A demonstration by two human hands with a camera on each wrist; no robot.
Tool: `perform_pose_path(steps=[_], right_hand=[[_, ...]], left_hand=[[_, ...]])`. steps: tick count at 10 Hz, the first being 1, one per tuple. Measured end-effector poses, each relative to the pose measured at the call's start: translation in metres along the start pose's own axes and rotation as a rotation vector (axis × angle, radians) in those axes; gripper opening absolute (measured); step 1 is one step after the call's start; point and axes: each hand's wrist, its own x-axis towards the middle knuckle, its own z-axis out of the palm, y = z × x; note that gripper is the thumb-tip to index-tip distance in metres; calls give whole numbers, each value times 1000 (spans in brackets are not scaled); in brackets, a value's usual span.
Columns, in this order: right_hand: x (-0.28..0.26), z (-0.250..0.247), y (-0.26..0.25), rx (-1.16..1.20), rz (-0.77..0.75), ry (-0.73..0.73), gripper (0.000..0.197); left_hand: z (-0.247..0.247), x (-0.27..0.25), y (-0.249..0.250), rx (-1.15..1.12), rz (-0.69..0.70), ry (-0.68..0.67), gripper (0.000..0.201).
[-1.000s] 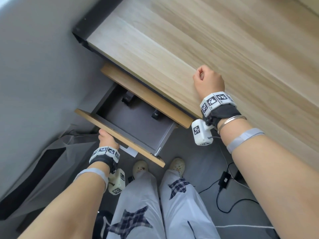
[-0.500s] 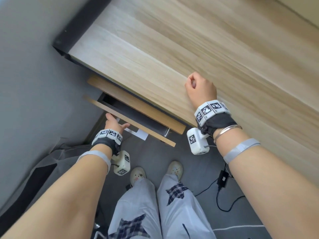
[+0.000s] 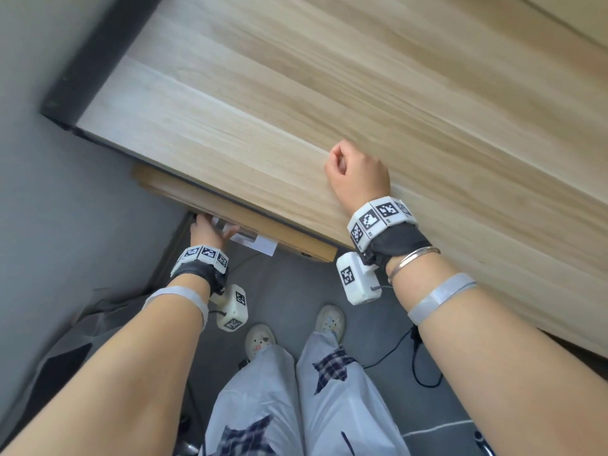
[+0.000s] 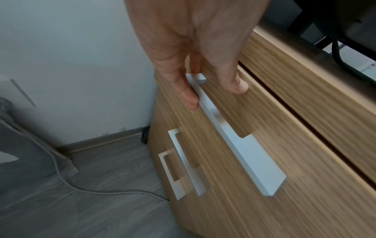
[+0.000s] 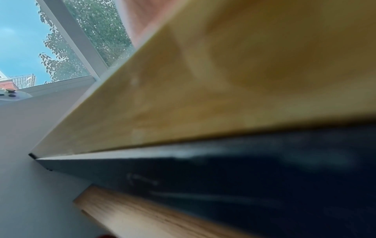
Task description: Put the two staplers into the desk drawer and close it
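Drawer front flush under the desk edge, left hand against it

The top drawer [image 4: 254, 128] sat pushed in beneath the desk's [image 3: 329, 93] near-left corner, its long handle [image 4: 234, 140] running along that edge; the staplers were out of sight, judged inside. The left hand [image 3: 210, 230], much the nearer, lay with straight fingers [image 4: 189, 96] on the handle's end. The right hand [image 3: 357, 179] rested clenched and empty on the desk's near edge.

Drawer front [image 3: 230, 213] nearly flush under the wooden desktop [image 3: 296, 93]
Left hand [image 3: 210, 232] with straight fingers at the drawer front; right hand [image 3: 358, 179] rests as a loose fist on the desktop's edge
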Motion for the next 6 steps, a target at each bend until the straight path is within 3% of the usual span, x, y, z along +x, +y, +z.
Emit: perform_pose_path(steps=[4,6], right_hand=[[-1,-2,1,25,28,-18,15],[-2,-6,0,35,31,-62,13]], left_hand=[[14,46,-13,105,95,13,65],[-7,24,0,151,43,-25,59]])
